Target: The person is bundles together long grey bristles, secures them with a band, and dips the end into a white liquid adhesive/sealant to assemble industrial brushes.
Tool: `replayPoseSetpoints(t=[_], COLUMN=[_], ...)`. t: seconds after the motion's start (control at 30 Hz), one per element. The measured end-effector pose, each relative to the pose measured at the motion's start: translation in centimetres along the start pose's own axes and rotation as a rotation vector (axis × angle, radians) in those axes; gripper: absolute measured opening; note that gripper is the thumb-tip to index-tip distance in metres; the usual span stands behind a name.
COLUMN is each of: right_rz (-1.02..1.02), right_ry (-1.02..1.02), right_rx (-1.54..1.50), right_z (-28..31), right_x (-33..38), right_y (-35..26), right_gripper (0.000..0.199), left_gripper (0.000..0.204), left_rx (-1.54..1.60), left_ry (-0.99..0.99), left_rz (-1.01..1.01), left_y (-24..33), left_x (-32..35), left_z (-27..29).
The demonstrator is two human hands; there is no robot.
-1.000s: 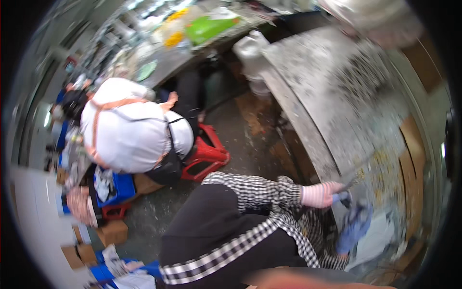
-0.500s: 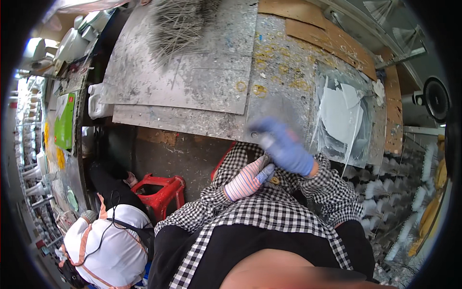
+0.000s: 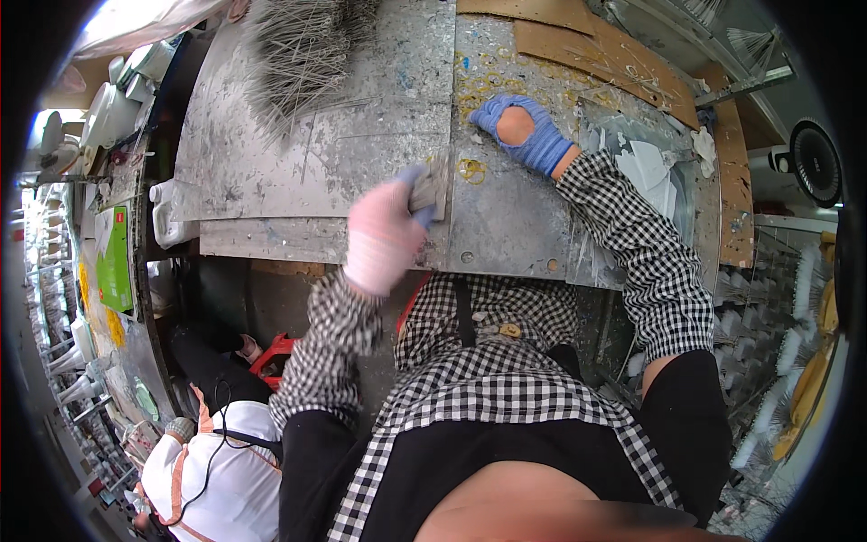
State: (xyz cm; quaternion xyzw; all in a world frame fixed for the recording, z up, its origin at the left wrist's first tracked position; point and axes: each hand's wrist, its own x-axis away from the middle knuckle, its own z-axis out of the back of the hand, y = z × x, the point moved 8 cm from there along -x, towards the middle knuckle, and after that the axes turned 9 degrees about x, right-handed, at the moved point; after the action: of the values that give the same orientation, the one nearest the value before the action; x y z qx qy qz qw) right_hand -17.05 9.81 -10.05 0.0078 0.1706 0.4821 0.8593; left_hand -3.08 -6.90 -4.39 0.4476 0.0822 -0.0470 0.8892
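Note:
My left hand [image 3: 388, 235], in a pink-and-white striped glove with blue fingertips, is raised over the table's near part. It is closed round a small bundle of thin grey strands [image 3: 432, 183], blurred by motion. Farther right, my right hand [image 3: 524, 131], in a blue glove with a round hole on its back, rests low at the table among loose yellow rings [image 3: 471, 170] that look like rubber bands. Its fingers are curled in; whatever they pinch is hidden. A big heap of similar grey strands [image 3: 293, 68] lies at the far left on a grey board [image 3: 235, 135].
On the right lies a clear sheet with white flakes [image 3: 646, 176], beside brown cardboard strips [image 3: 605, 63]. A white jug [image 3: 172, 212] stands left of the board. Another person [image 3: 217, 470] sits at lower left near a red stool [image 3: 273, 357]. A round black fan [image 3: 815, 163] is at far right.
My hands, together at my lap before, have parted. The left has risen over the table with the bundle, and the right has reached forward to the yellow rings.

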Motion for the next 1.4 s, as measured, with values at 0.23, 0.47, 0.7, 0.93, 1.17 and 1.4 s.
replayPoseSetpoints(t=[0.23, 0.47, 0.7, 0.93, 1.17, 1.4], right_rz=[0.132, -0.275, -0.348, -0.299, 0.085, 0.031], right_ry=[0.172, 0.267, -0.299, -0.219, 0.226, 0.246], right_rx=[-0.107, -0.378, -0.052, 0.025, -0.421, -0.571], right_z=[4.8, 9.1, 0.4, -1.2, 12.3, 11.8], right_x=[-0.7, -2.4, -6.6, -5.1, -0.5, 1.7], right_y=[0.1, 3.1, 1.0, 1.2, -8.3, -5.9], right_gripper=[0.017, 0.014, 0.015, 0.023, 0.024, 0.018], left_gripper=[0.022, 0.023, 0.016, 0.052, 0.048, 0.033], left_rx=[-0.717, -0.666, 0.577, 1.400, 2.037, 1.861], left_ry=[-0.265, -0.239, 0.102, 0.039, -0.237, -0.066], left_rz=[-0.043, -0.064, 0.133, 0.481, 0.708, 0.686], left_y=[-8.2, -6.6, -4.2, -4.3, -2.1, -2.7], left_x=[-8.7, -8.9, -4.2, 1.5, 3.4, 3.1], left_z=[-2.1, -1.0, 2.4, -1.7, -8.4, -9.0])
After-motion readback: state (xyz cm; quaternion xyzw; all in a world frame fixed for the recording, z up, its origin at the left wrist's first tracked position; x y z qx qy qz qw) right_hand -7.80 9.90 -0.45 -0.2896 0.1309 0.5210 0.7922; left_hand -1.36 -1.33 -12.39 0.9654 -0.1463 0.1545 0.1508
